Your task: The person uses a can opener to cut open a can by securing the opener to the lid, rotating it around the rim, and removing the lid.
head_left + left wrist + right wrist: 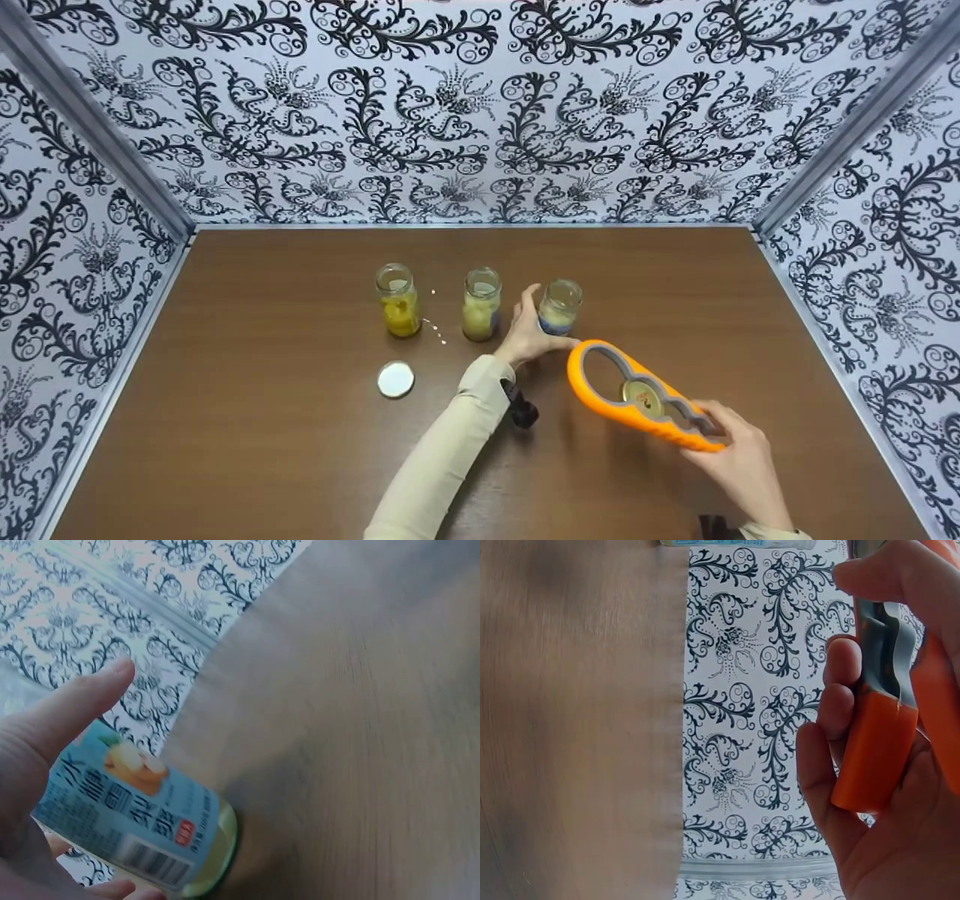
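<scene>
My left hand [527, 339] is beside the right-hand glass jar [561, 298], thumb extended in front of it and fingers on its left side. The jar is lidless, with pale contents. Its blue label [135, 799] with a fruit picture shows in the left wrist view, where the thumb [90, 701] stands straight, off the label. My right hand [739, 454] grips the end of an orange jar opener [611, 412] with grey inner edges, held above the table. A gold lid [643, 399] sits in one of its openings.
Two more lidless jars stand to the left, a middle jar [480, 307] with pale contents and a left jar [400, 304] with yellow contents. A white round lid [395, 379] lies in front of them. Small white drops [435, 328] dot the brown table [262, 420]. Patterned walls [450, 112] enclose it.
</scene>
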Motion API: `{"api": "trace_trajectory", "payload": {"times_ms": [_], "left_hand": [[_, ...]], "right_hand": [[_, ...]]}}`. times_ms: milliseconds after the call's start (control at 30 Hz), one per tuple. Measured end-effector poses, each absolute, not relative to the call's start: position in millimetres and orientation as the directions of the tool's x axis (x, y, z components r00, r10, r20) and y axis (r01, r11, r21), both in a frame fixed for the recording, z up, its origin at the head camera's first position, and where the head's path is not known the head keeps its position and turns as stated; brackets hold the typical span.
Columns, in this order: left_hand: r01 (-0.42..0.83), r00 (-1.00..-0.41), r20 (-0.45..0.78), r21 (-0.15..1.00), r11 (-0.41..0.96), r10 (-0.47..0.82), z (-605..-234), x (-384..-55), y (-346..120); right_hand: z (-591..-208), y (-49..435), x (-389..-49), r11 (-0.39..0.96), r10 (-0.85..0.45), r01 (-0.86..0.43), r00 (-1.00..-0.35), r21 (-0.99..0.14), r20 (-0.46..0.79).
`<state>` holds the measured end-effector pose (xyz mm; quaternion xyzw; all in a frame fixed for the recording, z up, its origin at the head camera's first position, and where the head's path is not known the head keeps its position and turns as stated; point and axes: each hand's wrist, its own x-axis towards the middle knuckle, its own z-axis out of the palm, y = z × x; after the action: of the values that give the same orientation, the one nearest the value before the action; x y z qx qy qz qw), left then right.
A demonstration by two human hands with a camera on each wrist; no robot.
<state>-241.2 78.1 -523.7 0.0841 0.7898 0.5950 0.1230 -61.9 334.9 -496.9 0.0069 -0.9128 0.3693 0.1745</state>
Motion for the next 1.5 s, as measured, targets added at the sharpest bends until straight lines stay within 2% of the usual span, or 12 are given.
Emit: {"api": "trace_trajectory", "payload": {"times_ms": [300, 767, 1033, 1200, 1500], "left_hand": [[0.042, -0.958, -0.048, 0.952, 0.304, 0.283, -512, -224, 69], [0.071, -0.959, 0.007, 0.974, 0.216, 0.284, -517, -198, 47], [-0.012, -0.945, -0.073, 0.981, 0.191, 0.318, -517, -183, 37], [-0.001, -0.944, -0.065, 0.981, 0.193, 0.325, -521, -176, 36], [-0.026, -0.895, -0.037, 0.999, 0.031, 0.444, -523, -168, 43]], "right_hand": [[-502, 334, -61, 0.740, 0.110, -0.147, -0.936, -0.656, 0.335], [-504, 330, -58, 0.729, 0.122, -0.108, -0.951, -0.676, 0.284], [-506, 328, -57, 0.715, 0.113, -0.107, -0.957, -0.691, 0.266], [-505, 327, -58, 0.718, 0.118, -0.101, -0.957, -0.688, 0.264], [-504, 325, -58, 0.717, 0.109, -0.126, -0.951, -0.686, 0.288]]}}
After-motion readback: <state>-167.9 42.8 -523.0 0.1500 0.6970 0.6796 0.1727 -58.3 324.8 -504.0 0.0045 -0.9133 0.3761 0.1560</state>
